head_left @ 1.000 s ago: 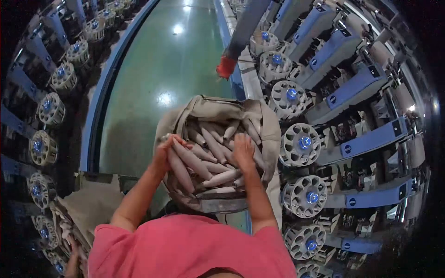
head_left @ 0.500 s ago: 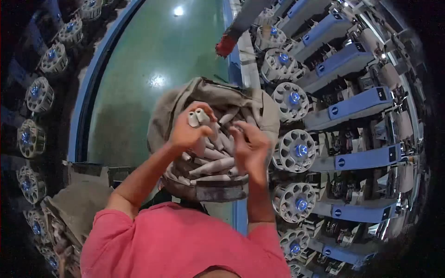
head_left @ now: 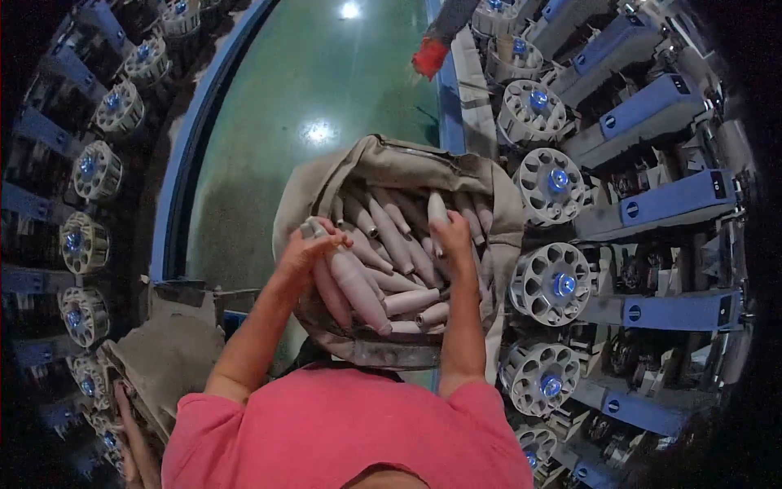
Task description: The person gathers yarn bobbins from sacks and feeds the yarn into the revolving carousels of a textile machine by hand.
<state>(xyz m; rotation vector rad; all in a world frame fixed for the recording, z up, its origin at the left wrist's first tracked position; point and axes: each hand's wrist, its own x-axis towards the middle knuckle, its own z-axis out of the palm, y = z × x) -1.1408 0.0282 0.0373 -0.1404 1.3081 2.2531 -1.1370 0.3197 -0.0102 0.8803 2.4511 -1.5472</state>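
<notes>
A fabric-lined container (head_left: 403,167) full of pale pinkish-grey yarn bobbins (head_left: 397,244) stands in front of my body. At its left side my left hand (head_left: 316,244) is closed around the upper ends of two bobbins (head_left: 358,285), whose thick bodies hang down over the pile. My right hand (head_left: 453,234) is over the right part of the container, its fingers closed on a single upright bobbin (head_left: 438,213). Other bobbins lie in mixed directions beneath both hands.
Machine units with round, slotted bobbin holders (head_left: 551,187) line the right side, and similar holders (head_left: 97,170) line the left. A hanging grey tube with a red end (head_left: 430,59) is above the green floor (head_left: 326,90). Brown cloth (head_left: 167,359) lies at lower left.
My left hand, turned upward with bobbin ends showing half a second ago, is back at the container's left side with bobbins hanging down. My right hand has taken hold of a bobbin.
</notes>
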